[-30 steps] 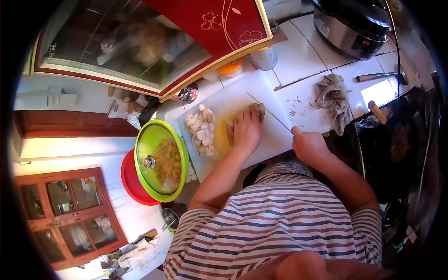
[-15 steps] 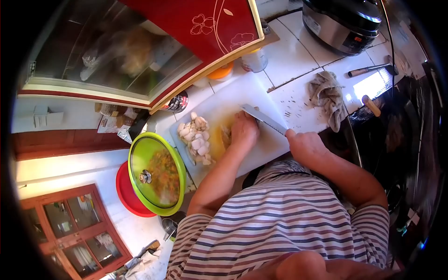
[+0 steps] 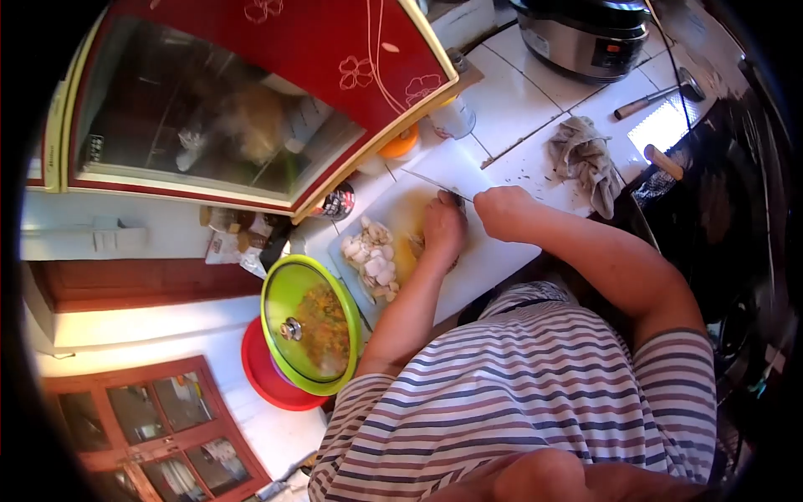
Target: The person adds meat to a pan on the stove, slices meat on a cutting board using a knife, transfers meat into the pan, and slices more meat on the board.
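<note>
My right hand [image 3: 504, 213] is closed round the handle of a knife [image 3: 432, 182], whose blade appears as a thin strip, nearly edge-on, pointing up and left past my left fingertips. My left hand [image 3: 443, 233] is curled down on the white cutting board [image 3: 493, 255], its fingers bent together over something mostly hidden; a dark edge shows by the fingertips. Left of it lies a heap of pale, whitish slices [image 3: 372, 259]. Yellowish wet staining covers the board between the heap and my left hand.
A lime-green bowl [image 3: 355, 356] with a glass lid holds chopped food, above a red basin [image 3: 259, 368]. A red glass-fronted cabinet [image 3: 335, 63] overhangs the counter. A crumpled cloth [image 3: 583, 163], a rice cooker [image 3: 577, 46], a jar [image 3: 454, 117] and a black stove [image 3: 711, 192] surround the board.
My right hand has moved up and left, closer to my left hand, and the knife has turned from showing its broad blade to nearly edge-on. The whole view has shifted slightly.
</note>
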Tool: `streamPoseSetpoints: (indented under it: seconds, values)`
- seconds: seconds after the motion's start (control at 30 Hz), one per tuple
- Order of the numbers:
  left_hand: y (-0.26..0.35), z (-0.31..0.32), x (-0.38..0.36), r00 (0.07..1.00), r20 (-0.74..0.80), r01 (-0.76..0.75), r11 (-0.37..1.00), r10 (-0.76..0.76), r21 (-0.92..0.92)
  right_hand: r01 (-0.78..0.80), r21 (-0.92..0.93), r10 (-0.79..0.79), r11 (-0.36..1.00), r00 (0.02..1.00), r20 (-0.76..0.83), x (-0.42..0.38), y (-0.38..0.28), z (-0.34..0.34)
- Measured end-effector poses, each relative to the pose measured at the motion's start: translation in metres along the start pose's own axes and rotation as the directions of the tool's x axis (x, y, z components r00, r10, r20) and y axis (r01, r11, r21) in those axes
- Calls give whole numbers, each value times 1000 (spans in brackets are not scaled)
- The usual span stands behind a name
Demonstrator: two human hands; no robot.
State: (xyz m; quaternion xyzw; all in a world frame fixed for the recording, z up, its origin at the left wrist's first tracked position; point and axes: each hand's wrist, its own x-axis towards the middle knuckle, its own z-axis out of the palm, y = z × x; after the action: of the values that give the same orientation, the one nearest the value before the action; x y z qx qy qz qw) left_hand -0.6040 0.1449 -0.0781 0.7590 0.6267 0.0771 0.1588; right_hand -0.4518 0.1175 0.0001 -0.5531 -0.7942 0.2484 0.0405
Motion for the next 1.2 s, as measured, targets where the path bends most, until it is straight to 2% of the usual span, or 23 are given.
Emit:
streamPoseSetpoints:
  seconds: [0.07,0.1,0.17,0.23,0.33,0.4,0.47,0.5,0.53,0.6,0.63,0.73,0.87,0.97,1.03,1.07,1.13,1.2]
  values:
    - [3,-4,-1,999,-19,-37,998,37,45,9,-28,-7,1000,999,46,8,1,8]
    - [6,-8,-1,998,21,-62,997,61,45,6,-28,-6,1000,1000,25,16,3,19]
    - [5,-5,-9,995,59,-82,995,78,65,-27,-31,24,999,994,-105,33,0,46]
    - [7,-4,-7,998,-49,-48,999,49,21,-25,-37,22,999,995,-102,40,-3,45]
    - [12,-7,-18,996,-88,-19,999,22,29,-25,-85,22,996,999,-30,19,7,26]
    - [13,-8,-25,995,-98,4,1000,-2,22,7,-67,-12,998,997,-72,-10,15,22]
    - [23,-23,-31,989,61,130,991,-132,29,20,-65,-21,998,1000,-15,-42,12,15]
    - [19,-20,-29,991,53,119,988,-124,97,12,-55,-12,998,1000,-5,-52,10,14]
    - [18,-18,-27,991,63,114,989,-120,91,2,-56,-2,998,1000,2,-57,11,15]
    - [20,-26,-27,996,82,21,1000,-21,-4,12,-60,-12,998,1000,-11,-67,13,17]
    - [24,-28,-25,987,124,112,992,-104,-55,9,-62,-9,998,1000,5,-67,13,16]
    - [22,-25,-21,975,173,128,990,-136,54,17,-38,-15,999,999,45,-66,13,15]
    - [19,-25,-19,975,186,122,992,-125,26,-8,7,8,1000,994,108,-54,5,9]
    - [3,-10,-15,976,188,93,992,-107,81,-2,15,0,1000,994,113,-38,-2,9]
    - [-6,-1,-16,994,106,-34,996,26,80,14,49,-19,999,996,89,-17,-6,14]
    - [-7,1,-16,994,103,-30,997,22,76,18,44,-22,999,996,92,-8,-8,15]
    - [-7,0,-19,997,81,-1,1000,0,21,97,-52,-98,994,995,-8,8,-11,24]
    - [-1,1,-18,995,94,26,999,-22,-43,77,-79,-78,994,997,-8,33,-10,35]
